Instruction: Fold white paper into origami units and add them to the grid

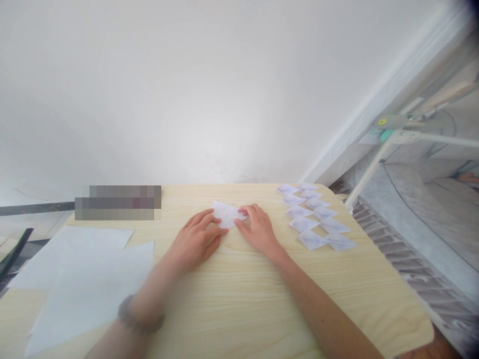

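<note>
A small folded piece of white paper (225, 213) lies at the middle of the wooden table (239, 299), between my two hands. My left hand (200, 237) grips its left and lower edge between thumb and fingers. On the right corner, my right hand (257, 227) pinches the paper with thumb and fingertips. Both hands rest low over the tabletop. To the right, several folded white paper pieces (312, 239) with pointed ends stand in two columns running toward the wall.
Large white paper sheets (93, 279) overlap on the left of the table. A blurred-out patch (118, 203) covers something at the back left. The white wall (224, 99) rises behind the table. At the right are a white metal frame (368, 174) and grey bedding (430, 199).
</note>
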`<state>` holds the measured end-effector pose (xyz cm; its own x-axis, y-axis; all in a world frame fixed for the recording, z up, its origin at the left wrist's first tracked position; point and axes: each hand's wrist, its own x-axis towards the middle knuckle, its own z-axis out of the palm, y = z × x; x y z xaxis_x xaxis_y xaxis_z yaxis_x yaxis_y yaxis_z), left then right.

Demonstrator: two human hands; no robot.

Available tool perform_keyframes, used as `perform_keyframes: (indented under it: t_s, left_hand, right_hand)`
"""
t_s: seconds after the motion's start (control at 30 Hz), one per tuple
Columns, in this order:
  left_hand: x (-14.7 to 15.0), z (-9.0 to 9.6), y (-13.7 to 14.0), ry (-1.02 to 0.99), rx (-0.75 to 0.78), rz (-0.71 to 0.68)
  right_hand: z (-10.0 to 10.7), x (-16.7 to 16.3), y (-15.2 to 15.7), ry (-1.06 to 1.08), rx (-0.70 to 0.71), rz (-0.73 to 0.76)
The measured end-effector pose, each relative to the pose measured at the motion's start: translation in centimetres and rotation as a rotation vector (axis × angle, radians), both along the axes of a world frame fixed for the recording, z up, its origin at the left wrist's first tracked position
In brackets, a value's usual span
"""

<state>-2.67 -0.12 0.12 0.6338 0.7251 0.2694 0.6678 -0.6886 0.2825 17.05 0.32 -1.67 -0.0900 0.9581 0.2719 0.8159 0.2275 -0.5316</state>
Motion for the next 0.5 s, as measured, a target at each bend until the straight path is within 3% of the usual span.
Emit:
perform_keyframes:
  t_s: [0.5]
  left_hand:
    - [0.22, -0.01, -0.06, 0.001, 0.026, -0.001]
  right_hand:
    - [-0.14, -0.25, 0.33, -0.021, 0.015, -0.042]
